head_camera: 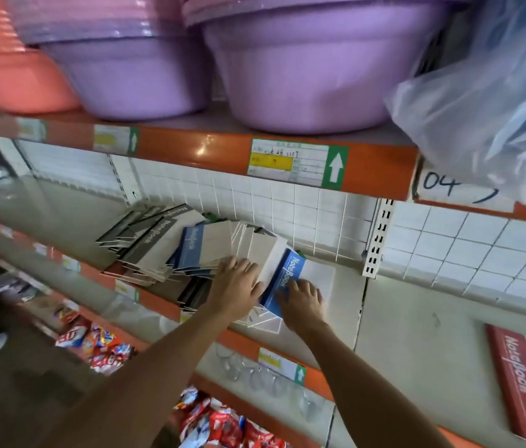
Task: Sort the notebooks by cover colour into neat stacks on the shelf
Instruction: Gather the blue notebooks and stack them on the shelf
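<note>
A loose, fanned pile of notebooks [171, 250] lies on the middle shelf [352, 286], with grey-spined ones at the left and blue-spined ones [192, 250] in the middle. A blue-spined notebook [287, 273] tops a small stack at the pile's right end. My left hand [235, 286] lies flat on the pile just left of that notebook, fingers spread. My right hand [302, 302] rests on the blue notebook's near end, fingers bent over its cover. A red-spined notebook [520, 379] lies alone on the shelf at the far right.
Purple basins [303, 76] and an orange one [12, 76] fill the shelf above, beside a plastic bag [497, 101]. The orange shelf lip [287, 156] overhangs the notebooks. Snack packets [222, 421] and clear glasses [255, 373] sit on the lower shelves. Bare shelf lies between the stack and the red notebook.
</note>
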A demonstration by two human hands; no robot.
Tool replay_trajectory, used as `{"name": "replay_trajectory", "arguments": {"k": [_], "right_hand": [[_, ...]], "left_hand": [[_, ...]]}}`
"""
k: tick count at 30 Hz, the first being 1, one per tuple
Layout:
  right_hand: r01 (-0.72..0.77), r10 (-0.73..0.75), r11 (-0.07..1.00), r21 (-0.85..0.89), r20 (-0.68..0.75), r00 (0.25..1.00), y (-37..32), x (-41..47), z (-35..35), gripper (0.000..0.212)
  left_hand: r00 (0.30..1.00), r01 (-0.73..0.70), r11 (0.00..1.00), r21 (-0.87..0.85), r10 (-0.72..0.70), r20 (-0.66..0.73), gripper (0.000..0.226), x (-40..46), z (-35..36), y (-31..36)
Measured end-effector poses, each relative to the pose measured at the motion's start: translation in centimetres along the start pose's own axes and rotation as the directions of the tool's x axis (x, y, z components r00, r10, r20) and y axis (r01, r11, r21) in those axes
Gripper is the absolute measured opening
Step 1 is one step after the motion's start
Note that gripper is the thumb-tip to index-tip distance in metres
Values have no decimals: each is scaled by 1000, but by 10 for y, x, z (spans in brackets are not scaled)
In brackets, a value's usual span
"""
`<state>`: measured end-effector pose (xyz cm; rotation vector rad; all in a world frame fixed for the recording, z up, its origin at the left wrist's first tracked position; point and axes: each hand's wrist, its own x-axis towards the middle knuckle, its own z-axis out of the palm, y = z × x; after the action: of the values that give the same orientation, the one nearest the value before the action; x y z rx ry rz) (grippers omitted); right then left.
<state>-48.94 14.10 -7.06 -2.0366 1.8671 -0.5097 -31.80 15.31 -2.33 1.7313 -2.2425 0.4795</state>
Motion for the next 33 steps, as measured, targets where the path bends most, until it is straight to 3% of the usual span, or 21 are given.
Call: {"name": "replay_trajectory", "arguments": {"k": [3,5,7,9,13,15,17,21,25,29,33], "right_hand": [[-42,42,998,-36,-16,999,-6,0,5,45],[-66,64,996,-54,-26,998,-11,0,7,45],[-79,77,995,-68,-24,997,-15,-1,8,47],[-85,84,994,-73,-18,996,-16,-2,8,50],[-110,107,992,-60,-45,993,-13,-7,6,47],[-143,137,988,-61,-88,987,-12,-14,6,43],[-195,186,978,-73,-116,976,-11,-23,7,43],[-280,271,955,-97,-92,958,-11,-33,-1,49],[-384,374,916,-114,-100,922,-8,-46,-10,59],[-578,557,806,-125,-169,813,-5,-62,-12,90],[-624,601,760,-183,-171,781,-4,-66,-22,98]], "left_hand": [[998,63,998,17,-62,-15,50,14,-6,-12],[960,246,969,-35,-239,143,66,21,-10,-22],[885,354,935,-39,-321,338,82,25,-7,-29],[886,262,965,18,-248,392,86,23,-4,-30],[967,-51,997,-57,64,245,73,14,-4,-19],[950,-209,960,-187,245,193,56,15,-7,-11],[939,-295,937,-188,321,126,36,18,-2,-7],[958,-55,998,-43,65,280,42,18,6,-9],[936,-94,992,87,59,346,54,13,9,1],[936,-79,997,21,67,344,61,13,6,17],[935,13,998,-54,7,354,76,13,2,27]]}}
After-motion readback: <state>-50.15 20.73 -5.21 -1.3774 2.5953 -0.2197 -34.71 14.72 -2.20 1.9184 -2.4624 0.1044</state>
